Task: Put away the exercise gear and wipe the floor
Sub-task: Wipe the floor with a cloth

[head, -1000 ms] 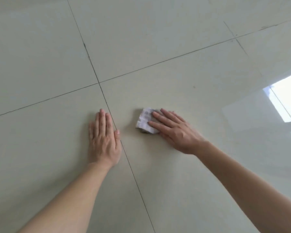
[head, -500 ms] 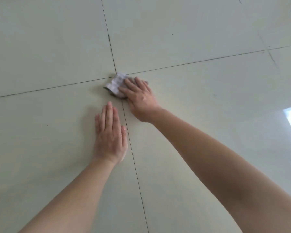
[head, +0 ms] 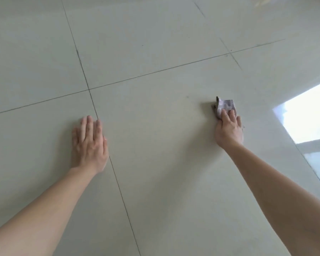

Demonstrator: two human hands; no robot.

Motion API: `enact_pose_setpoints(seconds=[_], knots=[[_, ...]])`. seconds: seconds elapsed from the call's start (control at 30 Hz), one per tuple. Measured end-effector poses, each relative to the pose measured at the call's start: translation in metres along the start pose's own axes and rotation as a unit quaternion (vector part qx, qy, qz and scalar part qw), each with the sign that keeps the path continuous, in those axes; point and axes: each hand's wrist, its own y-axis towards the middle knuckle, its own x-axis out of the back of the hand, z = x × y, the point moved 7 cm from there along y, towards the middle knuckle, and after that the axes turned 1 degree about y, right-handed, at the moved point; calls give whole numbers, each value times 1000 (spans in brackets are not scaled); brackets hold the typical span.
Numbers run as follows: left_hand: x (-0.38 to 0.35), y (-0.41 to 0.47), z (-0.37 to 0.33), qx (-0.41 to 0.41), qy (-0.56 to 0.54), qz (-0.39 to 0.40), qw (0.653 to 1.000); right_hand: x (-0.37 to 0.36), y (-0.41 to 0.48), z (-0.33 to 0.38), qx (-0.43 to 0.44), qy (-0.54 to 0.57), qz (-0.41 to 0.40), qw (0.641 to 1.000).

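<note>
A small folded grey-white cloth (head: 226, 105) lies on the pale tiled floor (head: 155, 117), right of centre. My right hand (head: 229, 130) presses flat on the cloth's near half with straight fingers, and the far half sticks out beyond the fingertips. My left hand (head: 90, 143) rests palm down on the floor to the left, fingers straight and together, beside a dark grout line. No exercise gear is in view.
Dark grout lines cross the glossy tiles and meet at a junction (head: 89, 89) beyond my left hand. A bright window reflection (head: 307, 111) shines on the floor at the right. A blurred pale object (head: 262, 1) shows at the top right edge.
My right hand has slid the cloth from the grout junction beyond my left hand far out to the right. My left hand stays flat on the floor.
</note>
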Motion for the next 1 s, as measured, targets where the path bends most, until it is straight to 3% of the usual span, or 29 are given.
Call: enact_pose_setpoints(seconds=[0.17,0.23,0.3,0.43,0.5,0.63,0.73,0.83,0.87,0.9,0.97,1.0], knots=[[11,33,-85,-30,-41,-11,999,-12,-24,29,246,-37,70,966],[8,45,-129,-29,-62,6,998,-6,-7,14,294,-52,77,951],[-2,55,-165,-32,-70,34,996,5,28,-9,246,-53,51,967],[-21,62,-200,-56,-37,42,997,18,91,-17,19,-6,-5,1000],[-26,62,-201,-56,-18,30,998,11,109,20,20,-3,3,1000],[-28,62,-203,-56,-9,29,998,-24,96,139,247,-18,82,965],[-29,59,-204,-58,-2,40,998,-45,71,189,409,-56,133,901],[-28,60,-203,-54,3,35,998,-36,93,181,550,-84,151,817],[-27,61,-203,-55,3,31,998,-24,120,170,548,-71,115,826],[-26,61,-203,-55,4,30,998,-5,160,150,494,-42,62,866],[-26,61,-204,-55,8,28,998,37,240,80,269,-22,13,963],[-26,61,-204,-56,11,30,998,52,270,31,138,-27,15,990]])
